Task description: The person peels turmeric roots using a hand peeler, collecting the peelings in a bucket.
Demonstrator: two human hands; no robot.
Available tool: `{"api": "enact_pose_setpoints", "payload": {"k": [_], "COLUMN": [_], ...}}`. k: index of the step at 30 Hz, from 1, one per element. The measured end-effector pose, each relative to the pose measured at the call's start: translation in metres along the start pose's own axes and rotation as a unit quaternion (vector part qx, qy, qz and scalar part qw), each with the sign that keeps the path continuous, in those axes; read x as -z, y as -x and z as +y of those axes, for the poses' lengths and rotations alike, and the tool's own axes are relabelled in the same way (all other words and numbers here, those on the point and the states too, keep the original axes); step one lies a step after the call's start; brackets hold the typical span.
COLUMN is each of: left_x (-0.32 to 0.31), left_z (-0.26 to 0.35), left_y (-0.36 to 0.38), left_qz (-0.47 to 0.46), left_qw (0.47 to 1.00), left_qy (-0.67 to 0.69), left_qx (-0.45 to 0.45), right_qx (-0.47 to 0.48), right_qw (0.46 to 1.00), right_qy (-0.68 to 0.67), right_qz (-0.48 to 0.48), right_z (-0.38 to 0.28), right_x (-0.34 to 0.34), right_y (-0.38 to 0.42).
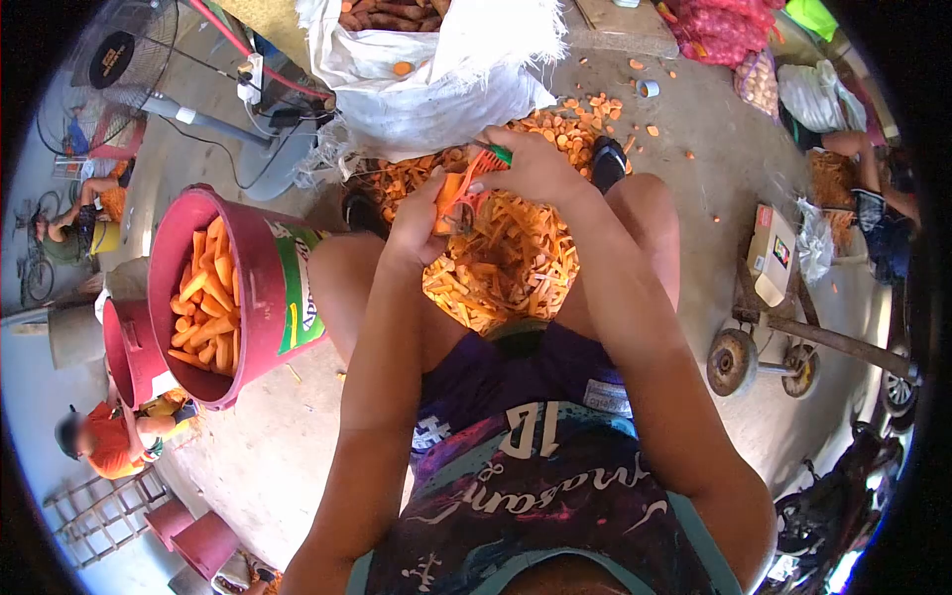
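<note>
Between my knees lies a round heap of orange carrot peelings [540, 260]. Above its upper left edge, my left hand [421, 220] is closed around an orange carrot [449, 198]. My right hand [533, 167] is closed on a peeler with an orange head and a green part [496, 154], which is against the carrot. Fingers and blur hide part of the peeler. Cut carrot pieces [585, 124] are scattered on the floor past my hands. To my left stands a red tub [260, 288] holding peeled carrots [211, 297].
A white sack [426, 99] with unpeeled carrots stands ahead. A fan [111, 59] is at the upper left, a wheeled cart [783, 317] at the right, and red mesh sacks [719, 30] at the upper right. Other people sit at both sides.
</note>
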State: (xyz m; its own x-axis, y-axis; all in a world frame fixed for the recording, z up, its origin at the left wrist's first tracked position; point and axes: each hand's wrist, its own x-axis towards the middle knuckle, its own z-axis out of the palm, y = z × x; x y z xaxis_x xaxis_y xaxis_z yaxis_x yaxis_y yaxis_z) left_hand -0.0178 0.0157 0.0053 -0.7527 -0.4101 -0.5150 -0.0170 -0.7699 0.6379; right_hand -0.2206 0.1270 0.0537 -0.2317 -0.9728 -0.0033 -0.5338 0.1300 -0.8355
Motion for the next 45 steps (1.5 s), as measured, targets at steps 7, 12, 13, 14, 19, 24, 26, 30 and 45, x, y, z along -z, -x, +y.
{"api": "enact_pose_setpoints", "payload": {"k": [7,12,13,14,19,24,26,30,45], "left_x": [-0.007,0.011,-0.001,-0.014,-0.022,-0.019,-0.014,0.004,0.000], "left_z": [0.005,-0.002,0.001,0.003,0.004,0.008,0.006,0.003,-0.003], "left_y": [0.018,-0.004,0.002,0.008,0.012,0.020,0.017,0.004,0.002], "left_qz": [-0.001,0.036,0.037,0.032,0.016,0.021,0.016,0.064,-0.021], "left_qw": [0.997,0.999,0.999,0.999,1.000,0.998,0.999,0.997,0.998], "left_qy": [-0.079,-0.003,-0.002,0.004,-0.016,-0.052,-0.052,-0.036,-0.047], "left_qx": [0.011,0.002,0.002,-0.003,-0.006,0.008,0.005,0.014,0.028], "right_qx": [-0.097,0.013,0.013,0.022,-0.025,-0.105,-0.148,-0.098,-0.103], "right_qw": [0.990,0.999,0.999,0.999,1.000,0.993,0.987,0.995,0.991], "right_qy": [0.060,0.019,0.019,0.010,-0.010,-0.005,0.022,0.007,-0.010], "right_qz": [0.087,0.036,0.034,0.022,0.011,0.059,0.063,0.026,0.084], "right_z": [0.021,0.002,0.000,-0.002,0.012,0.021,0.018,0.012,0.033], "right_x": [0.026,0.002,-0.001,-0.003,0.009,0.031,0.034,0.022,0.026], "right_y": [-0.012,0.006,0.006,0.007,0.001,-0.005,-0.003,0.003,-0.007]}}
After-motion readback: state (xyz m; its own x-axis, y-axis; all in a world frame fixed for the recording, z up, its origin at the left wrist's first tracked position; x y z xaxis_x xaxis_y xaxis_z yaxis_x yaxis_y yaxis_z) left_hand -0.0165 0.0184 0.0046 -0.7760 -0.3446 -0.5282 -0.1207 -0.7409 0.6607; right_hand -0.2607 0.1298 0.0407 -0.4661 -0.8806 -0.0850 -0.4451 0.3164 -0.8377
